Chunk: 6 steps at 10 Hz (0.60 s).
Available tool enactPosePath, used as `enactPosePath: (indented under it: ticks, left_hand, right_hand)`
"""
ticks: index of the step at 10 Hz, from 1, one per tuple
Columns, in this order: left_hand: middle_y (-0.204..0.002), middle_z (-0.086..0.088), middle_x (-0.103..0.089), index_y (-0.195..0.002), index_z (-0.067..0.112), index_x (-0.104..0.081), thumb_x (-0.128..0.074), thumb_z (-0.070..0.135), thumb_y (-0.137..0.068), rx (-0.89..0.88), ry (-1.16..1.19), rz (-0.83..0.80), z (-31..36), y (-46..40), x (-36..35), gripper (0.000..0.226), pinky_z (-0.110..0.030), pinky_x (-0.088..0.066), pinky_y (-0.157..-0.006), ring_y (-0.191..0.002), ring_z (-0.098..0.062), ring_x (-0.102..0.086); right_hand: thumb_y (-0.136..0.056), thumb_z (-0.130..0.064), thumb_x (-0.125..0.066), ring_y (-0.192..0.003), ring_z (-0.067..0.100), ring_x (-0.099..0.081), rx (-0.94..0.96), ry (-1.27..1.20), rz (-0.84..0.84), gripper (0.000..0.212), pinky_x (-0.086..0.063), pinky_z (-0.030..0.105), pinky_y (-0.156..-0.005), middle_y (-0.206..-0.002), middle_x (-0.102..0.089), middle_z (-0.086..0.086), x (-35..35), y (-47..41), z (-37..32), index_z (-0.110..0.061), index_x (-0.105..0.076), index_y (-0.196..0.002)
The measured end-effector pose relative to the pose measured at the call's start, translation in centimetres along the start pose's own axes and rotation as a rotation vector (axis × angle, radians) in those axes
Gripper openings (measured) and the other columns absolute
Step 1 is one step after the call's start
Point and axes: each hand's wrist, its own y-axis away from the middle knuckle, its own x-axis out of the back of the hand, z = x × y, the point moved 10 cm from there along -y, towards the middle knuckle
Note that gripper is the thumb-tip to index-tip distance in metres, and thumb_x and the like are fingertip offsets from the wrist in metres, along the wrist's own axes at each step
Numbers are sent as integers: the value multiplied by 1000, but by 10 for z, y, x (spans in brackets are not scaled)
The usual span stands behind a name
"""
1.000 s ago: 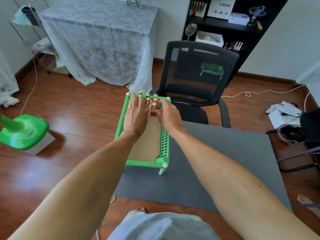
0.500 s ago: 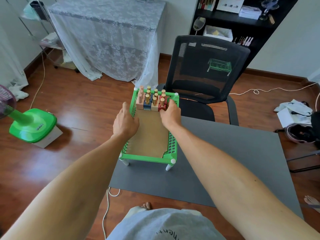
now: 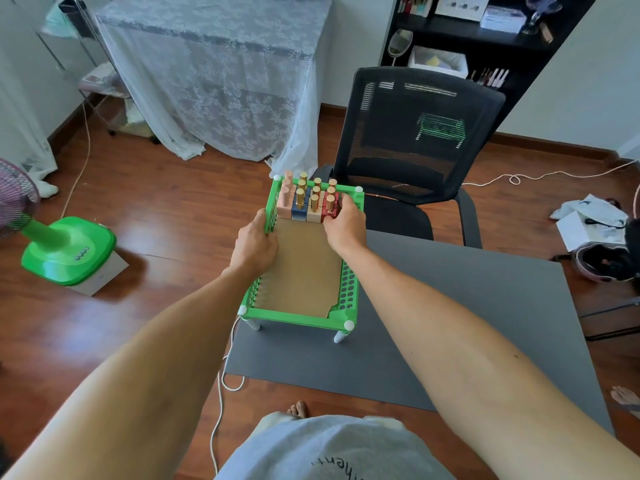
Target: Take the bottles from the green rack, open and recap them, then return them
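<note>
A green rack point(image 3: 348, 292) with a cardboard floor stands on the near left corner of the grey table point(image 3: 450, 306). Several small square bottles point(image 3: 299, 206) with gold or pink caps are packed upright at its far end. My left hand point(image 3: 254, 244) grips the rack's left rim, just short of the bottles. My right hand point(image 3: 348, 225) is at the far right of the rack. Its thumb and fingers are closed around the red bottle point(image 3: 329, 204) in the front row, which still stands in the rack.
A black mesh chair point(image 3: 415, 133) stands right behind the rack. A green fan base point(image 3: 69, 251) sits on the wooden floor to the left. A white cable point(image 3: 221, 375) hangs by the table's left edge. A lace-covered table stands at the back.
My left hand has come back off the bottles onto the rack's left rim. My right hand has stayed by the red bottle. The camera has tilted, so the rack appears lower and nearer.
</note>
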Motion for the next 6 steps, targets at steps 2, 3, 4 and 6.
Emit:
enactPosePath:
  ticks: [2, 3, 4, 6]
  left_hand:
    - [-102, -17, -64, -120, 15, -49, -42, 6, -91, -8, 2, 2, 4, 3, 0, 32, -49, -56, -75, -85, -37, -60]
    - [-100, -16, -64, -118, 14, -50, -41, 6, -89, -5, -3, 12, 5, 4, 2, 31, -46, -55, -71, -81, -34, -60]
    - [-99, -14, -64, -114, 16, -50, -43, 8, -89, 6, -7, 16, 1, 1, 0, 28, -39, -52, -66, -76, -29, -59]
    - [-127, -9, -59, -143, 22, -32, -56, 30, -87, 20, -187, 168, 9, 1, 13, 61, -44, -48, -77, -101, -32, -59]
  right_hand:
    - [-99, -10, -66, -114, 27, -64, 1, 9, -10, 36, -54, 38, -91, -125, -68, 9, -2, 0, 1, -15, -59, -134]
    - [-98, -10, -68, -114, 26, -66, 3, 12, -13, 38, -56, 39, -92, -126, -69, 7, -2, 1, 1, -15, -59, -135]
    - [-98, -9, -68, -113, 27, -67, -2, 19, -20, 38, -57, 39, -91, -125, -69, 8, -4, 1, 2, -15, -58, -135]
    - [-95, -14, -65, -103, 20, -64, 12, -50, 52, 23, -51, 32, -75, -115, -68, 2, 14, 8, -7, -18, -61, -117]
